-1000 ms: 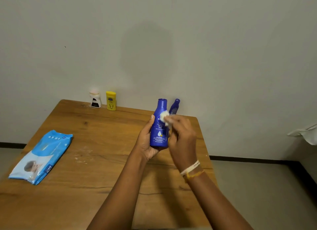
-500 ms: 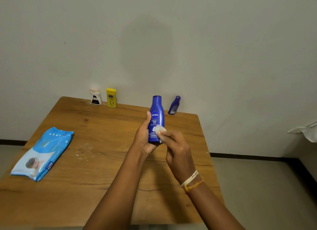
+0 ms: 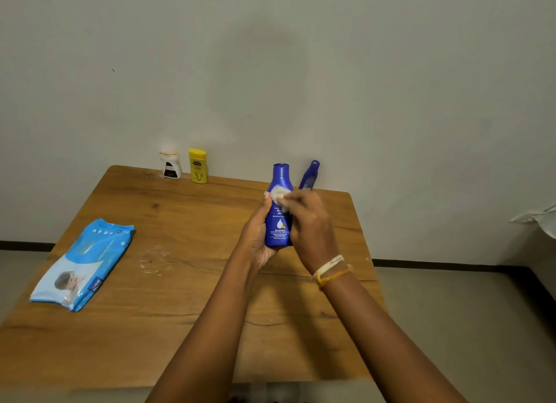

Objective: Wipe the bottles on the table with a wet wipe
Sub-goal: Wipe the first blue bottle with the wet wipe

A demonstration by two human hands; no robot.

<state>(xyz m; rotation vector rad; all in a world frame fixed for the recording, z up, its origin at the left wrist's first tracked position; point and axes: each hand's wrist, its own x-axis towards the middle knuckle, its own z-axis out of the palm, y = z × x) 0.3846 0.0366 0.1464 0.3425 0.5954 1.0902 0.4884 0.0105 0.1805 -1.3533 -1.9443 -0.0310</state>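
The tall dark-blue plastic lotion bottle [image 3: 279,219] stands upright in my left hand [image 3: 258,237], clasped round its lower body above the wooden table [image 3: 168,282]. My right hand [image 3: 310,222] pinches the small white wet wipe [image 3: 278,194], which has climbed from the label's middle to the shoulder, so this face is nearly covered. Beyond my grip wait a slim blue bottle [image 3: 310,175], a yellow bottle [image 3: 198,166] and a white one [image 3: 170,164]; left lies the blue wipe pack [image 3: 84,261].

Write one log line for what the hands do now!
left hand: holds blue bottle | right hand: rubs wet wipe on it
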